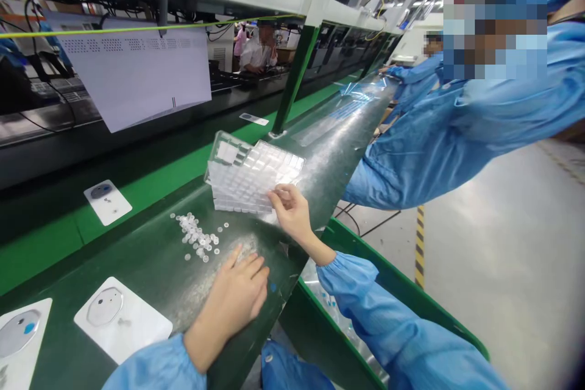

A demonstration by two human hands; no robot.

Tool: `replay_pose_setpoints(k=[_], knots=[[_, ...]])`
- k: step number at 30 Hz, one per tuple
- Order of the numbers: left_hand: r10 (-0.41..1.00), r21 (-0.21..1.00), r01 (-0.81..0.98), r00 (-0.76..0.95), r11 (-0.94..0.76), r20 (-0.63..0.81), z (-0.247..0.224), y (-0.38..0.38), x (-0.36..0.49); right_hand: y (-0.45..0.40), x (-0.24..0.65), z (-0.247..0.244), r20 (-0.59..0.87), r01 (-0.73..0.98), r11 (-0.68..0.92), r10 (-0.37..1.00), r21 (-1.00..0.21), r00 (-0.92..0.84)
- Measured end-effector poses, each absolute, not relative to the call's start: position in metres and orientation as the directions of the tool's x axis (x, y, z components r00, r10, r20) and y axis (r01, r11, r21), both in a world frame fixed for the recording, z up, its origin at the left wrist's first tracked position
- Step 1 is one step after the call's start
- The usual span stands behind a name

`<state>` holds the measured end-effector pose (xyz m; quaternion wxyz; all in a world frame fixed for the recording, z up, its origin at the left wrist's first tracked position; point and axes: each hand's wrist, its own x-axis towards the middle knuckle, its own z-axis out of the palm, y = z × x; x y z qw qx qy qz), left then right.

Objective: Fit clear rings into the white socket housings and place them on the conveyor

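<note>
My right hand (292, 212) has thumb and fingers pinched at the near right edge of a translucent sheet (237, 186) marked off in small squares. That sheet fans out over clear plastic trays (228, 149) on the green work surface. My left hand (240, 292) rests palm down on the surface, fingers stretched out and holding nothing. Just beyond its fingertips lies a loose pile of small clear round discs (194, 233). To its left is a white phone back panel (123, 320) with a large round camera area. Whatever lies beneath my left palm is hidden.
More white back panels lie at the lower left (25, 341) and on the green ledge (109, 202). A green bin (402, 298) with clear plastic pieces stands below the right edge. A co-worker in a blue smock (411, 146) is close on the right. A green post (295, 82) rises behind the trays.
</note>
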<state>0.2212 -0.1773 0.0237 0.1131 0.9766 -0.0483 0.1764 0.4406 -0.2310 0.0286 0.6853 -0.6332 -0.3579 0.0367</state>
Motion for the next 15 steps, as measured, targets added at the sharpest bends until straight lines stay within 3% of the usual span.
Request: replay_pose_setpoints(k=[6,11,15], knots=[[0.128,-0.016,0.142,0.931,-0.99,0.342,-0.004,-0.248,0.2,-0.245,0.45,0.046,0.403,0.313,0.26,0.459,-0.913,0.792],[0.108,-0.114,0.16,0.925,-0.981,0.365,-0.004,-0.257,0.192,-0.33,0.459,0.047,0.211,0.096,0.352,0.304,-0.931,0.929],[-0.001,-0.181,0.08,0.912,-0.98,0.41,0.01,-0.244,0.199,-0.439,0.449,0.016,-0.004,-0.065,0.335,0.181,-0.94,0.983]])
